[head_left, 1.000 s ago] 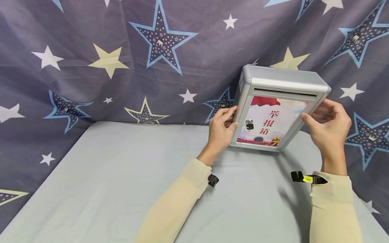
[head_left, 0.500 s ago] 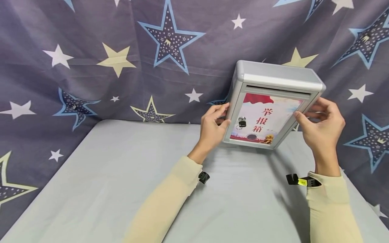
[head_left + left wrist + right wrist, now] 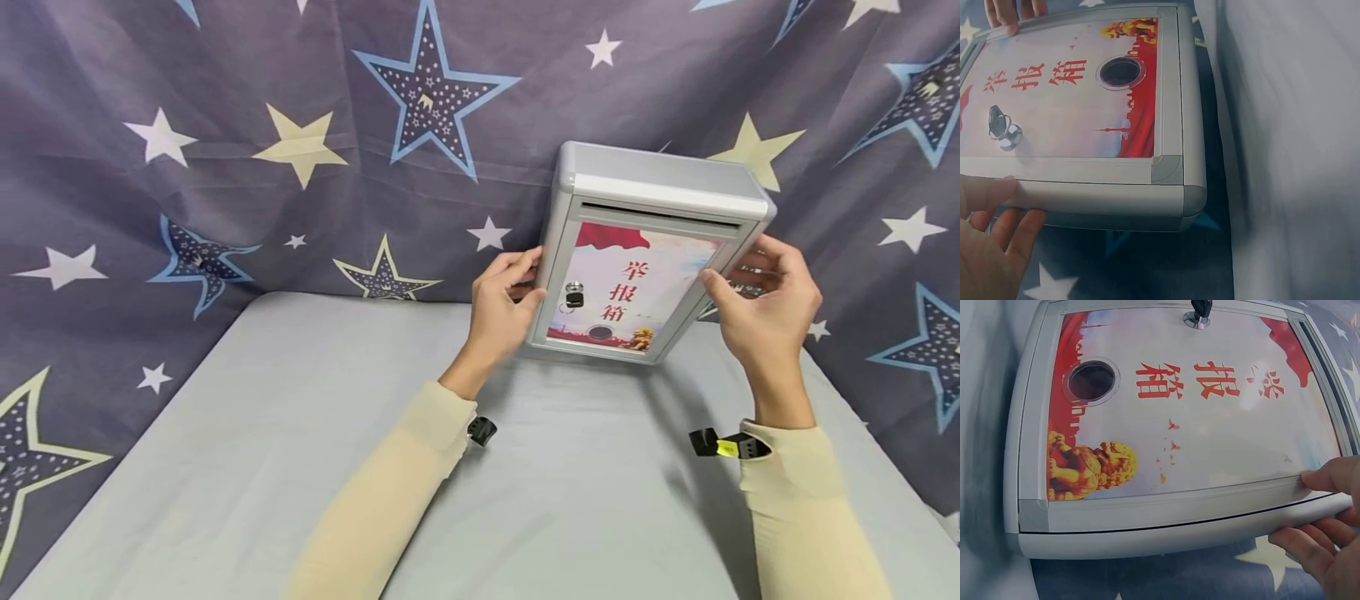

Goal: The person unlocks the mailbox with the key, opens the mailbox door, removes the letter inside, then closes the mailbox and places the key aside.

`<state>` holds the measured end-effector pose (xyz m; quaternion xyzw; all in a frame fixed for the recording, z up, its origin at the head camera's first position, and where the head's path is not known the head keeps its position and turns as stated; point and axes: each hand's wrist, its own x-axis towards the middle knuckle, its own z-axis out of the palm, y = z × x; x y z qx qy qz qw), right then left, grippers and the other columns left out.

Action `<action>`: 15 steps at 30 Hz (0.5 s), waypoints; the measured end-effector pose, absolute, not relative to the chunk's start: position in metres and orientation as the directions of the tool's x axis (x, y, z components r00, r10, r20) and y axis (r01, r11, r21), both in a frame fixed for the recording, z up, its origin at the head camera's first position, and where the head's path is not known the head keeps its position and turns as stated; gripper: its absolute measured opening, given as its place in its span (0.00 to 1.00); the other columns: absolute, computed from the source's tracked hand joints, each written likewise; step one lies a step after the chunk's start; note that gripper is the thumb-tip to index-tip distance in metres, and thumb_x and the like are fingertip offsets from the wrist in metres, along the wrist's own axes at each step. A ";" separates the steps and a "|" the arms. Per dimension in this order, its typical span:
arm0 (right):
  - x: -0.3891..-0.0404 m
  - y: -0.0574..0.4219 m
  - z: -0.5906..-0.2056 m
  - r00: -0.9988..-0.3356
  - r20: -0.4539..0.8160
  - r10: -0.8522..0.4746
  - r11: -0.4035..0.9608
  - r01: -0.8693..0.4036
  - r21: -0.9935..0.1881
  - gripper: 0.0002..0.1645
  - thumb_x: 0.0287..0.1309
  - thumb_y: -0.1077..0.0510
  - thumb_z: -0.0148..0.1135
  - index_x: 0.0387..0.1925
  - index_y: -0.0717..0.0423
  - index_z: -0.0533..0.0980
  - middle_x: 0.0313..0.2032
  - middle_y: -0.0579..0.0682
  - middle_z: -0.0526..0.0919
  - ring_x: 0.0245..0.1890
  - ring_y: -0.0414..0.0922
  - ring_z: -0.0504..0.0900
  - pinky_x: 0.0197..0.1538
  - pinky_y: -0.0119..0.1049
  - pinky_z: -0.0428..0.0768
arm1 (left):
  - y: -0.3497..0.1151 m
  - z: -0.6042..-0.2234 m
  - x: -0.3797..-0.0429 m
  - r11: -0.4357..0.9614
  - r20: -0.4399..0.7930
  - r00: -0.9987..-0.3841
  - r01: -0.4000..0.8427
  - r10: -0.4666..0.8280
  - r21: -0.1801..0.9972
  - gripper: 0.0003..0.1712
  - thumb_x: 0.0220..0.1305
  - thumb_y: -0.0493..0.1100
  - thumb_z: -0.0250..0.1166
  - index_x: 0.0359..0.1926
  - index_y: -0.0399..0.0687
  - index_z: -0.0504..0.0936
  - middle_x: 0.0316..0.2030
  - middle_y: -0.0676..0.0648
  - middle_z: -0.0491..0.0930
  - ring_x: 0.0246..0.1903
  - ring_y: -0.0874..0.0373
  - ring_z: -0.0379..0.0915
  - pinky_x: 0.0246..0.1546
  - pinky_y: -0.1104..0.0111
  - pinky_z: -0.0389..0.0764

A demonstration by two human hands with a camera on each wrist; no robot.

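A silver-grey metal letter box (image 3: 660, 179) with a slot along its top and a printed front panel is held up between both hands, tilted in the head view. Red characters, a round dark window and a lock with a key (image 3: 574, 296) show on the panel. My left hand (image 3: 500, 304) grips the box's left side, thumb at the front edge and fingers behind. On the opposite side my right hand (image 3: 772, 321) pinches the frame, its thumb (image 3: 1335, 475) on the front edge and fingertips (image 3: 1304, 550) underneath. The box's back is hidden.
A pale grey cloth-covered table (image 3: 360, 392) lies under the box. Behind it hangs a dark curtain (image 3: 525, 108) printed with stars, close to the back of the box. Black straps (image 3: 727, 444) sit on both wrists.
The box and both hands have shifted left and slightly up in the head view, while the curtain's stars have slid right. Both hands keep the same grip.
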<state>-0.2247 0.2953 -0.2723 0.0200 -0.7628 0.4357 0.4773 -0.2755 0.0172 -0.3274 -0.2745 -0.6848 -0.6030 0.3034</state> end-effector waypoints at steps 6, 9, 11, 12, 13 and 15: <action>-0.233 0.273 -0.270 -0.556 0.753 0.353 0.592 -0.490 -0.640 0.30 0.49 0.72 0.75 0.56 0.58 0.81 0.41 0.54 0.87 0.33 0.31 0.83 0.40 0.20 0.81 | -0.005 -0.327 -0.277 0.143 0.738 -0.675 0.729 -0.008 0.669 0.31 0.55 0.21 0.71 0.62 0.35 0.81 0.50 0.39 0.81 0.46 0.48 0.84 0.45 0.62 0.88; -0.239 0.266 -0.273 -0.575 0.753 0.321 0.594 -0.497 -0.633 0.30 0.50 0.69 0.76 0.57 0.56 0.81 0.43 0.55 0.86 0.35 0.30 0.83 0.41 0.21 0.81 | -0.016 -0.329 -0.278 0.146 0.728 -0.685 0.719 -0.023 0.680 0.32 0.55 0.21 0.71 0.62 0.35 0.81 0.50 0.39 0.81 0.45 0.48 0.84 0.45 0.62 0.88; -0.244 0.262 -0.276 -0.583 0.753 0.304 0.601 -0.496 -0.626 0.30 0.51 0.67 0.76 0.58 0.55 0.80 0.44 0.54 0.86 0.37 0.29 0.82 0.42 0.21 0.80 | -0.023 -0.329 -0.278 0.151 0.722 -0.691 0.711 -0.031 0.687 0.32 0.54 0.20 0.71 0.62 0.35 0.81 0.50 0.39 0.81 0.45 0.48 0.84 0.45 0.62 0.88; -0.246 0.260 -0.277 -0.585 0.755 0.296 0.605 -0.497 -0.622 0.30 0.51 0.67 0.76 0.58 0.55 0.80 0.44 0.54 0.86 0.37 0.29 0.82 0.43 0.21 0.80 | -0.026 -0.329 -0.278 0.154 0.720 -0.693 0.708 -0.034 0.689 0.32 0.54 0.20 0.71 0.62 0.35 0.81 0.50 0.40 0.81 0.45 0.48 0.84 0.44 0.62 0.88; -0.247 0.257 -0.278 -0.587 0.755 0.292 0.605 -0.497 -0.622 0.30 0.52 0.66 0.76 0.58 0.54 0.80 0.44 0.54 0.86 0.37 0.29 0.81 0.43 0.21 0.80 | -0.029 -0.329 -0.278 0.161 0.719 -0.694 0.706 -0.037 0.690 0.32 0.54 0.20 0.71 0.61 0.35 0.82 0.50 0.40 0.81 0.45 0.48 0.84 0.44 0.62 0.88; -0.251 0.253 -0.279 -0.589 0.755 0.288 0.607 -0.498 -0.620 0.30 0.52 0.66 0.76 0.58 0.54 0.80 0.44 0.55 0.86 0.37 0.29 0.82 0.44 0.22 0.81 | -0.035 -0.329 -0.278 0.179 0.718 -0.695 0.701 -0.043 0.690 0.31 0.54 0.20 0.71 0.61 0.35 0.82 0.50 0.40 0.81 0.45 0.48 0.84 0.44 0.63 0.88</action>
